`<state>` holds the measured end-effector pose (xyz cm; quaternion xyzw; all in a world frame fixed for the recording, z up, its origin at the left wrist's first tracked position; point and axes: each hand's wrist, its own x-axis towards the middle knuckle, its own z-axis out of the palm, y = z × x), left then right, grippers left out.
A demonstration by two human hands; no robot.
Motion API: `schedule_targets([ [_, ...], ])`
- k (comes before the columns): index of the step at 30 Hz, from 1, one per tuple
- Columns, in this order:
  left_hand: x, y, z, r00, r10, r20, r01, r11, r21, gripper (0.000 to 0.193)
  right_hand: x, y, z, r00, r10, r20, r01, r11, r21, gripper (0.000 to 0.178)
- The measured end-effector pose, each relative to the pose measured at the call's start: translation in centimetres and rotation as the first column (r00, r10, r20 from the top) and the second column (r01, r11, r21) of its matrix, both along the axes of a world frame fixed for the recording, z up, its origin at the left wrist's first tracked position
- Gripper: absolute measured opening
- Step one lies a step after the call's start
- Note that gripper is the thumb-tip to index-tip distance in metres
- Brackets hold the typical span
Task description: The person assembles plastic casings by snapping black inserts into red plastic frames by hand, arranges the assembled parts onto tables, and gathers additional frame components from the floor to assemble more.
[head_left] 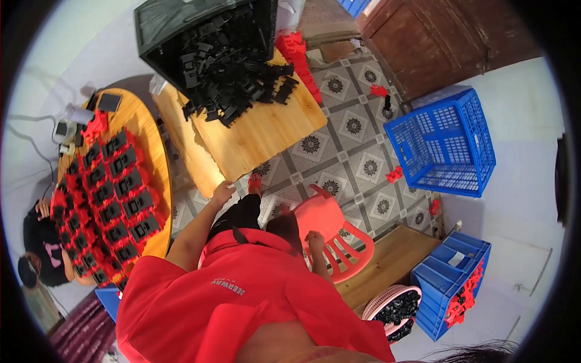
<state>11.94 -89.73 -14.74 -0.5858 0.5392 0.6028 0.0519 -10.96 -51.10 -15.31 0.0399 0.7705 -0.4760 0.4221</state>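
A smooth, pale wooden surface (257,145) with squared-off corners lies just ahead of the left grip (224,190), which is right by its near edge; contact is unclear. Farther ahead of that grip, flat, notched black plastic pieces (225,81) lie in a jagged heap, spilling onto the wood from a glossy black bin (158,30). To its left, a rounded, orange-toned surface (160,160) carries rows of red-and-black blocks (124,183). The right grip (314,241) is over or beside a red plastic chair (319,216) with a slatted back. Both grips look loosely curled; I cannot tell whether either pinches anything.
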Motion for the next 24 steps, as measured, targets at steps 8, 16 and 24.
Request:
schedule_targets([
  [8,-9.5,-7.9,0.7,0.966,0.240,-0.098,-0.222,0.961,0.166,0.050,-9.9,-7.0,4.4,0.774,0.419,-0.474,-0.275,0.897,0.345,0.029],
  [16,-18.6,-8.4,-1.0,0.949,0.299,-0.103,-0.279,0.945,0.171,0.051,-24.5,-3.2,1.2,0.845,0.510,-0.161,-0.424,0.822,0.380,0.015],
  [24,-30.9,-4.1,-3.6,0.907,0.272,0.322,-0.091,0.872,-0.480,0.071,-53.4,-2.7,-1.0,0.419,0.854,-0.308,-0.445,0.489,0.750,0.022],
])
